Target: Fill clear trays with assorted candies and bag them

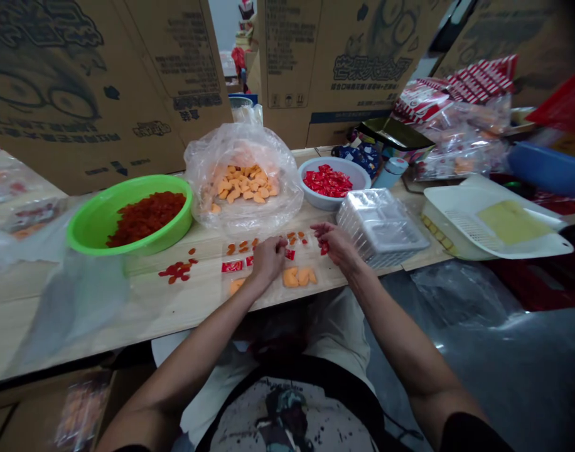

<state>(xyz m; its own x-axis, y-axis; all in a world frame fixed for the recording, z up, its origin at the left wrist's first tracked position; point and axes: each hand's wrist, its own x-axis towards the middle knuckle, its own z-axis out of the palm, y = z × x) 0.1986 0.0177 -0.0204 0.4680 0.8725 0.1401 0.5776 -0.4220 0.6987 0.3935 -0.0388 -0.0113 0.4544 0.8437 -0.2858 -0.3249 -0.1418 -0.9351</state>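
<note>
My left hand [268, 258] is over two clear plastic trays side by side on the wooden table. Its fingers are pinched together near small orange-red pieces [294, 237] in the right tray; whatever they hold is hidden. Just right of that tray, my right hand [333, 243] is partly curled around small red packets [324, 248]. In the trays' middle row lie red packets [231, 267], partly covered by my left hand. The front compartments contain orange chunky pieces [299, 277]. Orange-red pieces [243, 247] also lie in the left tray's back row.
Loose red pieces [177, 271] lie left of the trays, near a green basin [174, 220] of them. Behind stand a plastic bag [198, 150] of orange pieces and a pale bowl [299, 188] of red packets. Stacked clear trays [386, 226] and a white basket [527, 242] sit right.
</note>
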